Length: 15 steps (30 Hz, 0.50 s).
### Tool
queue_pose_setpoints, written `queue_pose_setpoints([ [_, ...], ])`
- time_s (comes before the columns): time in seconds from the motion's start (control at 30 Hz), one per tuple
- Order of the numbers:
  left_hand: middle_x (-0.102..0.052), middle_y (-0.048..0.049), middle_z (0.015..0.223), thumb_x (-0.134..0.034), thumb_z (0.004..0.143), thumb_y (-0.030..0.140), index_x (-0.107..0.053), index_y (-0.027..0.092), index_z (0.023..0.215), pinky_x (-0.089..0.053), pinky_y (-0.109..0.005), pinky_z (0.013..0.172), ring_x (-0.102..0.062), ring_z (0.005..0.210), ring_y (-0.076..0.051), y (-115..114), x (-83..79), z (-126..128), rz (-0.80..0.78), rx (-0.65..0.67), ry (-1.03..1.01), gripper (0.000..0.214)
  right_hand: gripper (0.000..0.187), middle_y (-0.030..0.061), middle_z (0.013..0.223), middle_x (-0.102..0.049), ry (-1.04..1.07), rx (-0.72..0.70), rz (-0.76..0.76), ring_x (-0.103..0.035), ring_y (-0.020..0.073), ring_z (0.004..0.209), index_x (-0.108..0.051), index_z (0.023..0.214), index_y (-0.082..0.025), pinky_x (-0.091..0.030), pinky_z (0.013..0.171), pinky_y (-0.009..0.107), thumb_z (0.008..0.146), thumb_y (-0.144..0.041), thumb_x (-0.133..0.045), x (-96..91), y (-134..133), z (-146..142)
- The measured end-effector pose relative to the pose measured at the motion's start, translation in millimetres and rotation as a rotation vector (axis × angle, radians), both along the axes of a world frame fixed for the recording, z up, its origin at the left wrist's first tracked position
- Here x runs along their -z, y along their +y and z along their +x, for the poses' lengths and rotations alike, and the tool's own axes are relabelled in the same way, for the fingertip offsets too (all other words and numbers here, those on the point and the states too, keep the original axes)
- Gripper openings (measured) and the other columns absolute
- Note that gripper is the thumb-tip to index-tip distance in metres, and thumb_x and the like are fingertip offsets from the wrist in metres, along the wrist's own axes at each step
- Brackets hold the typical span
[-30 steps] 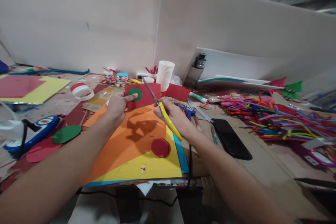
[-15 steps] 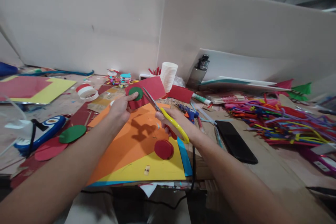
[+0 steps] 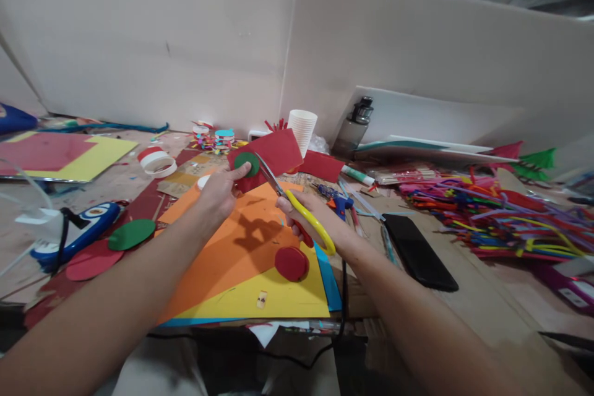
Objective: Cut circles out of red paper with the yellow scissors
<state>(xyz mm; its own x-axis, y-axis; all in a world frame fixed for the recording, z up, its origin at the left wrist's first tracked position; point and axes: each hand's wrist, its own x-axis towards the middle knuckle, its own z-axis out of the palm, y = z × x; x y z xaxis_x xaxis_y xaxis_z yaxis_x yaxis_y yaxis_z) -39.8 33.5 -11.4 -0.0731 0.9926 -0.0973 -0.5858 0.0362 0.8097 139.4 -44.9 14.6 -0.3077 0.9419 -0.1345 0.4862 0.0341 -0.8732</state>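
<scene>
My left hand (image 3: 221, 193) pinches a green paper circle (image 3: 246, 164) flat against a piece of red paper (image 3: 281, 153), thumb on the green. Yellow-handled scissors (image 3: 302, 213) are gripped in my right hand (image 3: 309, 207), their blades on the red paper just right of the green circle. Both hands are raised over an orange sheet (image 3: 218, 257), on which their shadow falls. Below my right hand, some red circles (image 3: 291, 263) lie stacked on the orange and yellow sheets.
Left are a green circle (image 3: 132, 234), a pink-red circle (image 3: 94, 258) and a blue-and-white device (image 3: 78, 235). White cups (image 3: 302, 130) stand behind. On the right lie a glue gun (image 3: 340, 203), a black phone (image 3: 417, 252) and many pipe cleaners (image 3: 492, 213).
The red paper has turned slightly, its right end now higher and further right. Both hands keep their holds, and the view has shifted a little.
</scene>
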Motion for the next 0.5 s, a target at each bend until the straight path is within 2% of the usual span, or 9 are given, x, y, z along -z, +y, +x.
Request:
queue_pose_setpoints([
  [0.13,-0.075,-0.0052,0.082,-0.083,0.057,0.018,-0.071,0.014,0.082,-0.055,-0.032,0.083,-0.07,0.08,-0.019,-2.5,3.2,1.9,0.129,0.06,0.052,0.028,0.044,-0.0037,0.064,-0.05,-0.03,-0.014,0.116,-0.046,0.0075,0.048,-0.049,0.086,-0.02,-0.033,0.04,0.019,0.086,-0.064,-0.05,5.7,4.3,2.5],
  [0.33,-0.075,-0.0026,0.082,-0.084,0.06,0.031,-0.074,0.016,0.085,-0.052,-0.034,0.086,-0.068,0.08,-0.019,-2.8,3.5,-5.0,0.368,-0.138,0.383,0.031,0.042,-0.0028,0.069,-0.047,-0.136,-0.05,0.271,-0.043,0.0089,0.058,-0.047,0.081,-0.02,-0.031,0.05,0.021,0.09,-0.06,-0.044,12.0,8.9,4.8],
  [0.5,-0.075,-0.0051,0.078,-0.086,0.054,0.037,-0.074,0.015,0.083,-0.053,-0.037,0.084,-0.069,0.084,-0.023,-1.0,2.9,-4.9,0.337,-0.048,0.25,0.038,0.038,-0.0031,0.072,-0.044,-0.122,-0.058,0.336,-0.039,0.0092,0.063,-0.046,0.083,-0.02,-0.03,0.055,0.022,0.091,-0.057,-0.044,20.6,12.0,5.6],
])
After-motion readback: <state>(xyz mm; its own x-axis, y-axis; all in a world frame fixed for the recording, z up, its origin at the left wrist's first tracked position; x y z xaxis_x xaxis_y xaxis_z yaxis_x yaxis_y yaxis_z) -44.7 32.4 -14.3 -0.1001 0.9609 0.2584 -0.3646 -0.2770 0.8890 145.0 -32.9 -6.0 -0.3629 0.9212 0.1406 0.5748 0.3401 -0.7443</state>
